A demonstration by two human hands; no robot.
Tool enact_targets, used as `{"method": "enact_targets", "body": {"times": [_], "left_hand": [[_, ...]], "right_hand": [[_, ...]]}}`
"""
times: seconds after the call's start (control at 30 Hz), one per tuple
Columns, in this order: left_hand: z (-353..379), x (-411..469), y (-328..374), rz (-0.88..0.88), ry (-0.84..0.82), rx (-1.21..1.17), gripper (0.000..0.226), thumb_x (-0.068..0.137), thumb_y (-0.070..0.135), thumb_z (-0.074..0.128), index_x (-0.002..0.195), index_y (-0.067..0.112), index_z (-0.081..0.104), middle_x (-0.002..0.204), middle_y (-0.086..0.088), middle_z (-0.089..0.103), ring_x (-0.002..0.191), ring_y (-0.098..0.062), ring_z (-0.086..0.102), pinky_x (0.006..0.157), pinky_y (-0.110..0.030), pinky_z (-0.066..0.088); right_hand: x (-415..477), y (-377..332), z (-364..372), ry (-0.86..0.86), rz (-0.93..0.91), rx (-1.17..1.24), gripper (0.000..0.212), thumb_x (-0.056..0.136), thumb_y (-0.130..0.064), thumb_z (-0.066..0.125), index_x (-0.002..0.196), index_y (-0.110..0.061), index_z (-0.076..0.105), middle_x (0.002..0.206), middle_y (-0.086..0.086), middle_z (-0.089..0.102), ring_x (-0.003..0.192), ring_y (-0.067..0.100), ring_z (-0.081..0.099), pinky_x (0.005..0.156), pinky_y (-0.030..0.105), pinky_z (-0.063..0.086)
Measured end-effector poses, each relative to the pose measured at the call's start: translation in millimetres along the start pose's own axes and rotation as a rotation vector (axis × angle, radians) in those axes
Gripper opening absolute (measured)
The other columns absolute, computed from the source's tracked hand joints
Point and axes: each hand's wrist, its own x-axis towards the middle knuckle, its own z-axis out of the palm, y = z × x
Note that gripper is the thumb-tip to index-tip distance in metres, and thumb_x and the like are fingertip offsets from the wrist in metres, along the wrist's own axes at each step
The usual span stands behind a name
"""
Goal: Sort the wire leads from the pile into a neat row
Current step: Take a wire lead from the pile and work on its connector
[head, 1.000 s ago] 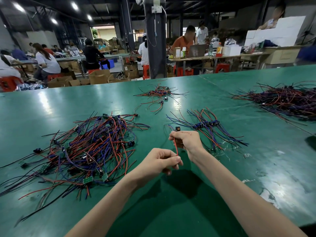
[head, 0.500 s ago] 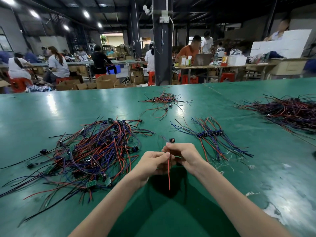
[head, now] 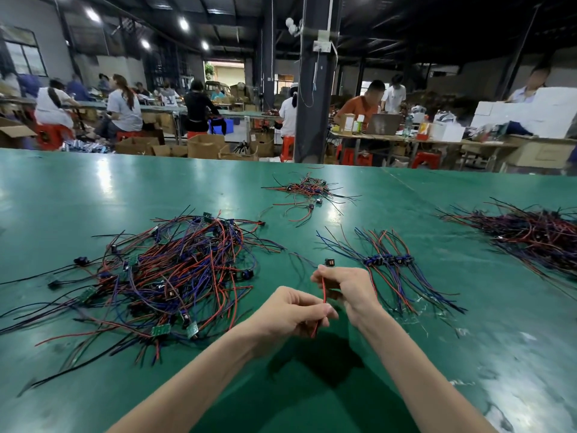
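Wire lead [head: 324, 290] gripped by left hand [head: 290, 310], right hand [head: 349, 289], between pile [head: 175, 270], row [head: 390, 260]

The big pile [head: 168, 273] of wires blocks the left part of the green table [head: 93, 189]. Just right of the pile is a bare strip, but the left hand [head: 290, 310] and right hand [head: 349, 285] sit there holding a red wire [head: 324, 290]. Past that strip lies the neat row [head: 390, 260]. Behind the pile the table is bare. A small pile [head: 309, 190] lies behind it to the right, and a dark heap [head: 530, 232] sits far to its right.
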Motion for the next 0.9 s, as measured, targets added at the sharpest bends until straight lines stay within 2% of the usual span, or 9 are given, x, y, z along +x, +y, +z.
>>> {"method": "enact_targets", "body": {"times": [0.13, 0.23, 0.37, 0.47, 0.6, 0.7, 0.8, 0.9], "left_hand": [[5, -5, 1, 0.023, -0.076, 0.093, 0.014, 0.090, 0.013, 0.062, 0.081, 0.009, 0.073, 0.063, 0.003, 0.064, 0.052, -0.006, 0.049, 0.053, -0.014, 0.041], [6, -6, 3, 0.016, -0.098, 0.097, 0.014, 0.092, 0.013, 0.060, 0.084, 0.008, 0.071, 0.062, 0.005, 0.064, 0.052, -0.002, 0.051, 0.054, -0.013, 0.043], [9, -10, 2, 0.023, -0.226, 0.161, 0.015, 0.091, 0.009, 0.061, 0.097, -0.001, 0.071, 0.064, 0.007, 0.066, 0.057, -0.002, 0.054, 0.060, -0.012, 0.045], [20, -14, -2, 0.021, -0.346, 0.193, 0.022, 0.091, 0.011, 0.062, 0.104, -0.006, 0.067, 0.067, 0.010, 0.068, 0.060, 0.000, 0.058, 0.063, -0.012, 0.047], [22, -8, -6, -0.004, -0.291, 0.203, 0.023, 0.091, 0.012, 0.062, 0.103, -0.006, 0.068, 0.065, 0.010, 0.067, 0.055, 0.000, 0.054, 0.058, -0.012, 0.045], [20, -7, -7, -0.048, -0.224, 0.174, 0.020, 0.090, 0.013, 0.062, 0.101, -0.001, 0.071, 0.064, 0.008, 0.067, 0.050, -0.003, 0.054, 0.053, -0.014, 0.047], [20, -7, -7, -0.069, -0.215, 0.143, 0.011, 0.091, 0.014, 0.062, 0.093, 0.010, 0.072, 0.064, 0.008, 0.067, 0.048, -0.004, 0.057, 0.051, -0.016, 0.050], [19, -7, -7, -0.092, -0.223, 0.140, 0.011, 0.091, 0.015, 0.061, 0.091, 0.014, 0.073, 0.064, 0.008, 0.067, 0.049, -0.004, 0.057, 0.053, -0.017, 0.052]], "right_hand": [[8, -1, -6, 0.051, -0.059, -0.062, 0.017, 0.086, -0.005, 0.065, 0.070, -0.001, 0.070, 0.064, 0.005, 0.070, 0.059, 0.012, 0.061, 0.057, 0.020, 0.049], [14, 2, -9, 0.057, -0.101, -0.101, 0.023, 0.086, -0.006, 0.064, 0.064, -0.004, 0.068, 0.064, 0.004, 0.068, 0.056, 0.008, 0.058, 0.049, 0.015, 0.047], [27, 6, -16, 0.155, -0.121, -0.186, 0.024, 0.086, -0.005, 0.065, 0.062, -0.005, 0.068, 0.063, 0.008, 0.065, 0.050, 0.009, 0.052, 0.043, 0.017, 0.045], [38, 7, -30, 0.170, -0.088, -0.249, 0.025, 0.088, -0.007, 0.064, 0.064, -0.005, 0.067, 0.063, 0.008, 0.063, 0.044, 0.011, 0.050, 0.046, 0.022, 0.047], [50, -2, -43, 0.143, -0.101, -0.280, 0.022, 0.089, -0.010, 0.065, 0.067, -0.008, 0.067, 0.062, 0.005, 0.066, 0.051, 0.013, 0.056, 0.050, 0.025, 0.049], [63, -17, -48, 0.179, -0.154, -0.301, 0.017, 0.089, -0.011, 0.065, 0.073, -0.008, 0.065, 0.064, 0.006, 0.062, 0.056, 0.015, 0.054, 0.052, 0.026, 0.047], [78, -40, -56, 0.259, -0.274, -0.265, 0.008, 0.093, -0.008, 0.059, 0.093, -0.004, 0.065, 0.065, 0.005, 0.057, 0.056, 0.016, 0.050, 0.052, 0.026, 0.047], [93, -56, -76, 0.335, -0.217, -0.301, 0.010, 0.092, -0.003, 0.058, 0.098, 0.001, 0.065, 0.065, 0.008, 0.056, 0.054, 0.018, 0.051, 0.044, 0.023, 0.048]]}}
